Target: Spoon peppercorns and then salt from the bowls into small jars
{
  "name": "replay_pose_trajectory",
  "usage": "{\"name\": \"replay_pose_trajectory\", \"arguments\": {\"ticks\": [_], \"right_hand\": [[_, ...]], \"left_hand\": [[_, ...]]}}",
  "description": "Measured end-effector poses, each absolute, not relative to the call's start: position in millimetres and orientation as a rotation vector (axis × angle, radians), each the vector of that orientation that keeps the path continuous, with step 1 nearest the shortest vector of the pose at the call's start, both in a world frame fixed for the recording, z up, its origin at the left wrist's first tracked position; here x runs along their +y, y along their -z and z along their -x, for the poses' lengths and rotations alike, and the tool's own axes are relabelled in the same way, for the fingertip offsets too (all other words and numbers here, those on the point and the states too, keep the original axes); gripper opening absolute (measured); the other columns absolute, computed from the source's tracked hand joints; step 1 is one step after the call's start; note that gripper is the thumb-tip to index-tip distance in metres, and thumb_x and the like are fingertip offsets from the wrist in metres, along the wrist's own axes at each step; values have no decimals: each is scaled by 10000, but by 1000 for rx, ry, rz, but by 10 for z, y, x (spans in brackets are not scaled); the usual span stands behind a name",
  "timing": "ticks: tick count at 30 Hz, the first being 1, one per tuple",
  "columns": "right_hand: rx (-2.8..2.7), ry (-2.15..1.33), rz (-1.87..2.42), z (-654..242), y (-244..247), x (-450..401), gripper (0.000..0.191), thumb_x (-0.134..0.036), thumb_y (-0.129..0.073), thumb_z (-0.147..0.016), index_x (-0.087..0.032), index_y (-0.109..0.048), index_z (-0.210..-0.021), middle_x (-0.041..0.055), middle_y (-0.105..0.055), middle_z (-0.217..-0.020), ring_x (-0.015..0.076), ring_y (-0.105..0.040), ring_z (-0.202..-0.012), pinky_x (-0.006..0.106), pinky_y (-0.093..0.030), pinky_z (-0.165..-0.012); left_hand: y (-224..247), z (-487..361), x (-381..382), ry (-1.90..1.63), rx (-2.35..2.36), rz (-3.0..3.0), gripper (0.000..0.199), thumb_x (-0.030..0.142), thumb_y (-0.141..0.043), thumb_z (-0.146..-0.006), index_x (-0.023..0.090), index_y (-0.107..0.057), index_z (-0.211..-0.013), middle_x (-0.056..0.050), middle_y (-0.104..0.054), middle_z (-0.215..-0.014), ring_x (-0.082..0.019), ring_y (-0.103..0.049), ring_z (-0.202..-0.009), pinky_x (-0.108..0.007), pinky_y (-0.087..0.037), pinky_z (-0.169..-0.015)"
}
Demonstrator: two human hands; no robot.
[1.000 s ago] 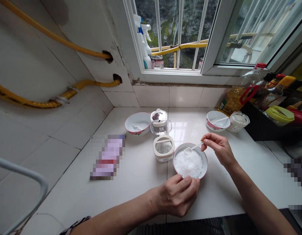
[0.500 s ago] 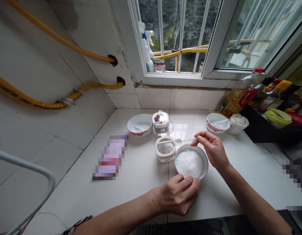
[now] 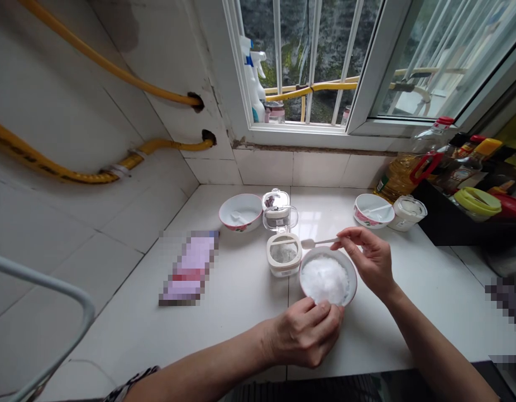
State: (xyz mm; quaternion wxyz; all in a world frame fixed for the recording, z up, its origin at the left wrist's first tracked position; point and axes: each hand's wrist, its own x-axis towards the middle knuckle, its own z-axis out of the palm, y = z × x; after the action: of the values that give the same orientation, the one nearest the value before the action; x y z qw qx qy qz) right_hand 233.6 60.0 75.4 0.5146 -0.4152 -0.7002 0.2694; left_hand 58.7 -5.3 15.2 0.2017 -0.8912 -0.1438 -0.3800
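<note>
My right hand (image 3: 369, 259) pinches the handle of a small white spoon (image 3: 319, 242). The spoon's head points left, above the far rim of a bowl and close to the right edge of an open seasoning jar (image 3: 283, 254). That bowl (image 3: 353, 279) has a pinkish rim and holds a heap of white granules (image 3: 325, 278). At the bowl's near rim my left hand (image 3: 314, 332) is closed, its fingertips gripping the edge. The jar has a cream collar with a crossbar, greyish contents, and a clear lid (image 3: 280, 219) flipped up behind it.
Behind stand another jar (image 3: 276, 201) and a bowl with a spoon (image 3: 240, 212). At right are a flowered bowl (image 3: 373, 211), a lidded jar (image 3: 407, 213), an oil bottle (image 3: 402, 167) and a black rack (image 3: 438, 215) of condiments. A blurred purple packet (image 3: 190, 268) lies left.
My right hand has drawn slightly right, taking the spoon's head from over the open jar to beside its edge. My left hand stays at the bowl. The view has shifted slightly.
</note>
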Motion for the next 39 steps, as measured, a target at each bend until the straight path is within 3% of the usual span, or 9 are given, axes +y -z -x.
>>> {"name": "replay_pose_trajectory", "arguments": {"ticks": [5,11,21,30,39], "right_hand": [[-1729,-641,1062,-2494,-663,654,66,-232,-598,-877,-213,-648,-839,0,-701,-644,186,-668,-623,328,-510,-665],[-1963,-601,993,-2450,-659,619,149,-179,-556,-868,-226,-645,-758,4,-703,-615,193,-616,-683,363,-485,-758],[-1467,-1185,1131,-2520,-634,736,121,-299,-649,-759,-184,-657,-722,6,-667,-542,171,-610,-555,315,-482,-641],[-1775,-836,1158,-2494,-650,652,157,-244,-584,-805,-214,-660,-670,5,-681,-588,195,-609,-701,329,-436,-734],[-1416,-1208,1151,-2535,-680,733,104,-286,-656,-714,-190,-666,-675,-2,-648,-507,161,-559,-529,316,-439,-627]], "left_hand": [[-157,-573,-51,979,-398,2480,190,141,-590,-887,28,-693,-1000,-111,-634,-911,-159,-571,-792,-264,-422,-510],[-178,-575,-56,1024,-404,2485,199,109,-606,-869,-3,-687,-1012,-102,-620,-890,-164,-586,-788,-272,-424,-505],[-197,-577,-58,1044,-415,2504,174,92,-572,-889,14,-702,-973,-94,-624,-876,-150,-567,-759,-277,-401,-503],[-181,-577,-50,1017,-411,2489,168,105,-584,-895,25,-698,-989,-95,-619,-880,-149,-579,-769,-265,-413,-498],[-200,-567,-52,980,-412,2497,165,113,-589,-893,31,-692,-992,-92,-627,-885,-150,-585,-795,-256,-445,-516]]}}
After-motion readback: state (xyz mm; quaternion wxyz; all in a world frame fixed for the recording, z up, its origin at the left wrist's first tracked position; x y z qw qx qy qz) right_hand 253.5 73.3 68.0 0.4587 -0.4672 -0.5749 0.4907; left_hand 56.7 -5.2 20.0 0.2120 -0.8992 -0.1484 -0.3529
